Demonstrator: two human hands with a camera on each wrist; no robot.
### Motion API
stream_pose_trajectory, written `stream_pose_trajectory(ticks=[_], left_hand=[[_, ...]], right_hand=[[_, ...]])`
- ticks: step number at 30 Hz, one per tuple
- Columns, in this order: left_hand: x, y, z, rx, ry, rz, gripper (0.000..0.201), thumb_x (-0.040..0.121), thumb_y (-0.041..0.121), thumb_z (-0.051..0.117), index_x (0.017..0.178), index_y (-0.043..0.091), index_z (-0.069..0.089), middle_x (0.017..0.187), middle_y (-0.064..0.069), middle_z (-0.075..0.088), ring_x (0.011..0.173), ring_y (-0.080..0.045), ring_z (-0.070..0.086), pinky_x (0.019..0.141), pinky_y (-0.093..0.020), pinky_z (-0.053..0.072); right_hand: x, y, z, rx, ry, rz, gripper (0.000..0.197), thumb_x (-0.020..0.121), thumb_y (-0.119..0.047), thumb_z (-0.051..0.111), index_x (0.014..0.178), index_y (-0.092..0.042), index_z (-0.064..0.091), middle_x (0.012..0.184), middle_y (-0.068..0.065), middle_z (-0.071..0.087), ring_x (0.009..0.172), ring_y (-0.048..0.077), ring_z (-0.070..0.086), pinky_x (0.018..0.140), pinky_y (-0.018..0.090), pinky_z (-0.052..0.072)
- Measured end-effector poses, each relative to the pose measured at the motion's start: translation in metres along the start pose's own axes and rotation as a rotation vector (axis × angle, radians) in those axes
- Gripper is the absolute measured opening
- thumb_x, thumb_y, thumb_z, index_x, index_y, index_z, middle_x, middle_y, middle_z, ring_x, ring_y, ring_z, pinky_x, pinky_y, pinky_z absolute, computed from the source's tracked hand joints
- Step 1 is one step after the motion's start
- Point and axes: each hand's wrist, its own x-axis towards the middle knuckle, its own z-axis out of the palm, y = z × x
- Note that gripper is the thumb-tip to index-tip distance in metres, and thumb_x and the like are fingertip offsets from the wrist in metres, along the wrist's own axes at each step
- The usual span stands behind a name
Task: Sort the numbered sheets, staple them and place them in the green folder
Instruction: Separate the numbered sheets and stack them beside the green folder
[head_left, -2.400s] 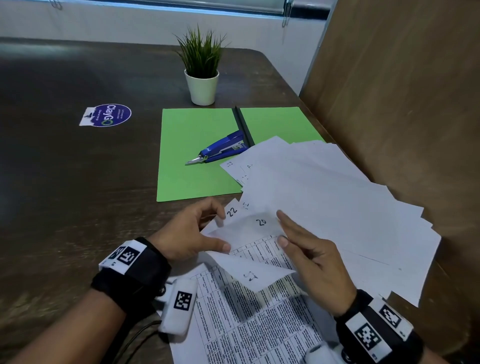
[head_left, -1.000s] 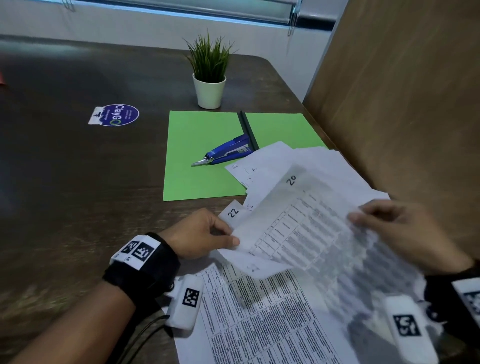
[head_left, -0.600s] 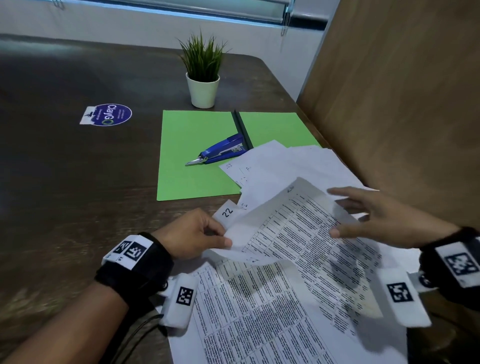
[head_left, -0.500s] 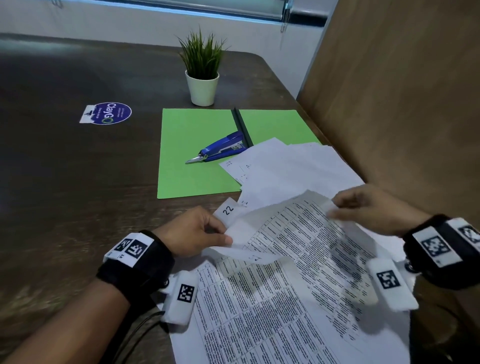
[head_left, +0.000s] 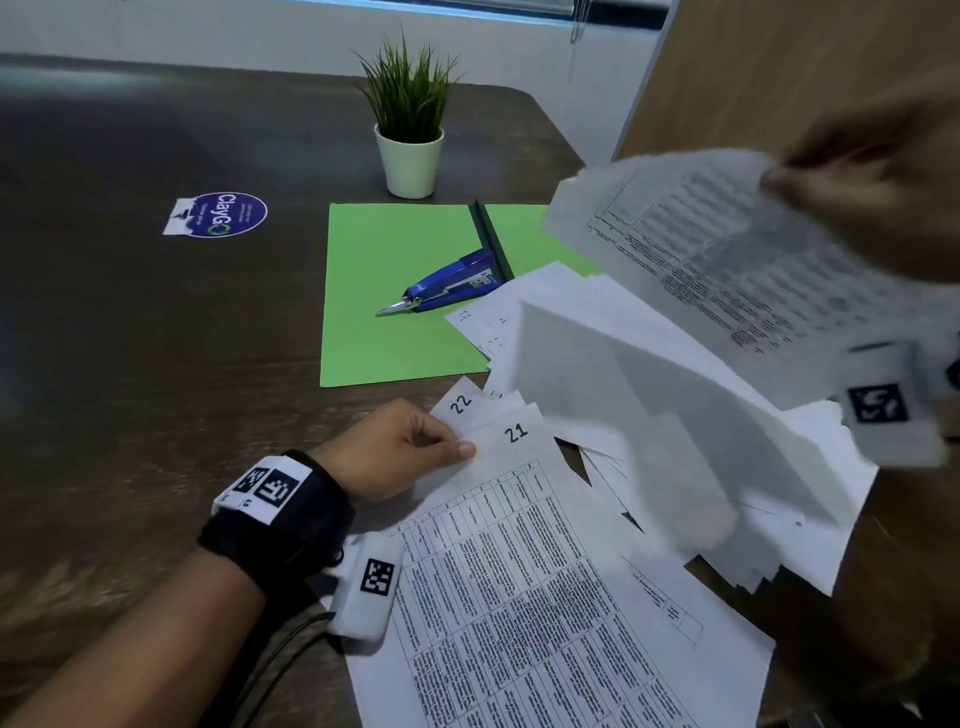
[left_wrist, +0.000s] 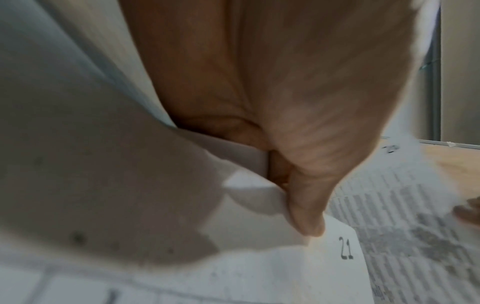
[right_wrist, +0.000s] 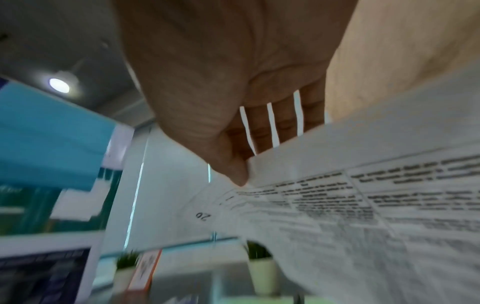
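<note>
Right hand (head_left: 878, 171) pinching sheet 20 (head_left: 727, 249) aloft at far right; left hand (head_left: 395, 449) pinching sheet 21 (head_left: 519, 545) on worktop (head_left: 156, 364).

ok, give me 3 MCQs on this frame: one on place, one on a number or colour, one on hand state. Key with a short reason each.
1. Where does the stapler lie?
A. on the green folder
B. on the bare table
C. in the left hand

2. Which number is on the sheet the right hand holds up?
A. 22
B. 20
C. 21

3. What is the left hand doing?
A. lying flat and open on the table
B. pinching the sheet corners beside the 21
C. gripping the stapler

Key:
1 A: the blue stapler rests on the open folder, next to its dark spine.
2 B: the right wrist view shows 20 printed near the corner of the lifted sheet.
3 B: the thumb presses the paper edge next to the 21 on sheet 21.
</note>
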Motion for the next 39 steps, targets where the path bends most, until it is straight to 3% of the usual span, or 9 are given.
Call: stream_pose_trajectory(ticks=[3,6,12,16,21,27,32,34,39], left_hand=[[-0.001,0.001,0.000,-0.011,-0.007,0.012,0.038,0.097,0.024,0.064,0.059,0.025,0.067,0.047,0.023,0.053,0.044,0.008,0.045,0.053,-0.006,0.035],[0.002,-0.005,-0.001,-0.002,-0.006,0.017,0.039,0.095,0.030,0.066,0.057,0.023,0.067,0.049,0.020,0.049,0.046,0.003,0.039,0.054,-0.010,0.035],[0.002,-0.006,-0.001,-0.011,-0.023,0.005,0.032,0.095,0.029,0.066,0.065,0.020,0.072,0.051,0.021,0.052,0.047,0.004,0.043,0.056,-0.011,0.036],[0.002,-0.007,-0.002,-0.009,-0.024,-0.012,0.029,0.094,0.033,0.066,0.072,0.019,0.077,0.059,0.020,0.062,0.053,0.006,0.049,0.068,-0.021,0.042],[0.000,-0.004,-0.001,-0.005,-0.022,0.006,0.043,0.097,0.031,0.063,0.054,0.029,0.069,0.049,0.020,0.051,0.047,0.004,0.041,0.059,-0.016,0.037],[0.000,-0.007,-0.002,-0.037,-0.002,0.005,0.053,0.098,0.041,0.059,0.055,0.016,0.043,0.061,-0.005,0.026,0.056,-0.020,0.023,0.059,-0.026,0.027],[-0.002,0.001,0.002,-0.138,0.011,-0.037,0.054,0.101,0.024,0.056,0.059,-0.005,0.038,0.053,-0.001,0.028,0.041,0.001,0.032,0.057,-0.008,0.033],[-0.003,0.004,0.006,-0.189,0.035,-0.058,0.051,0.103,0.016,0.053,0.056,0.000,0.040,0.044,0.010,0.036,0.038,0.007,0.038,0.057,-0.013,0.030],[0.002,-0.004,0.000,-0.131,0.092,-0.083,0.062,0.092,0.060,0.049,0.053,0.014,0.035,0.062,-0.006,0.022,0.058,-0.027,0.016,0.063,-0.025,0.030]], right_hand=[[-0.037,-0.037,0.045,-0.127,-0.107,-0.118,0.011,0.085,-0.022,0.070,0.076,-0.018,0.073,0.064,-0.006,0.059,0.060,0.027,0.055,0.063,0.032,0.045],[-0.062,-0.032,0.098,-0.390,-0.316,-0.158,0.013,0.082,-0.018,0.058,0.072,-0.017,0.067,0.084,0.003,0.066,0.079,0.032,0.063,0.055,0.033,0.046],[-0.097,-0.016,0.164,-0.576,-0.777,-0.232,0.016,0.091,-0.016,0.048,0.096,-0.020,0.063,0.104,-0.002,0.057,0.095,0.022,0.059,0.059,0.031,0.040],[-0.095,-0.018,0.165,-0.481,-0.608,-0.228,0.033,0.071,-0.015,0.070,0.060,-0.020,0.039,0.070,-0.001,0.056,0.061,0.024,0.055,0.043,0.023,0.020],[-0.091,-0.026,0.162,-0.391,-0.689,-0.101,0.042,0.101,-0.046,0.037,0.081,-0.018,0.060,0.096,-0.002,0.065,0.083,0.024,0.060,0.065,0.031,0.039],[-0.108,-0.058,0.152,0.584,-0.470,0.328,0.022,0.091,-0.045,0.064,0.081,-0.026,0.072,0.074,-0.007,0.072,0.070,0.013,0.068,0.073,0.037,0.057],[-0.135,-0.070,0.169,0.595,-0.356,0.417,0.011,0.081,-0.030,0.080,0.081,-0.024,0.071,0.071,-0.002,0.070,0.068,0.014,0.065,0.071,0.030,0.055],[-0.144,-0.072,0.172,0.569,-0.331,0.383,0.013,0.082,-0.027,0.079,0.074,-0.026,0.069,0.067,-0.006,0.067,0.061,0.010,0.061,0.062,0.026,0.052],[-0.150,-0.072,0.174,0.558,-0.224,0.354,0.017,0.085,-0.018,0.076,0.071,-0.026,0.070,0.070,-0.014,0.064,0.064,0.007,0.057,0.057,0.014,0.039]])
